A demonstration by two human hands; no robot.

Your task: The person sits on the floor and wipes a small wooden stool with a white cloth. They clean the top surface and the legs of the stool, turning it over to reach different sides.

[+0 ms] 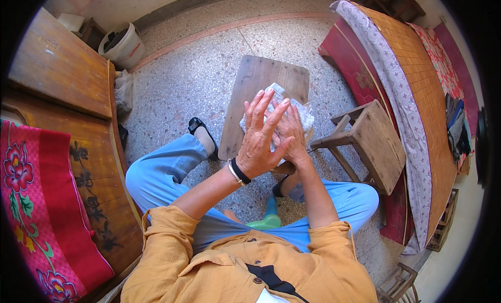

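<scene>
Orange jacket [329,269], left fingers [261,111] loosely spread, right fingers [294,120] half-hidden, hold unclear, white bundle [307,115] beneath

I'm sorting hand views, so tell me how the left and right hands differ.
The left hand wears a black band and a silvery bracelet at the wrist; the right hand has a bare wrist. The left hand shows in front, spread open; the right hand is partly hidden behind it. Both come out of mustard sleeves.

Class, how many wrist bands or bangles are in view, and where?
2: a black band next to the left hand and a silver bangle just behind it. None shows by the right hand; sleeves might hide more.
</scene>
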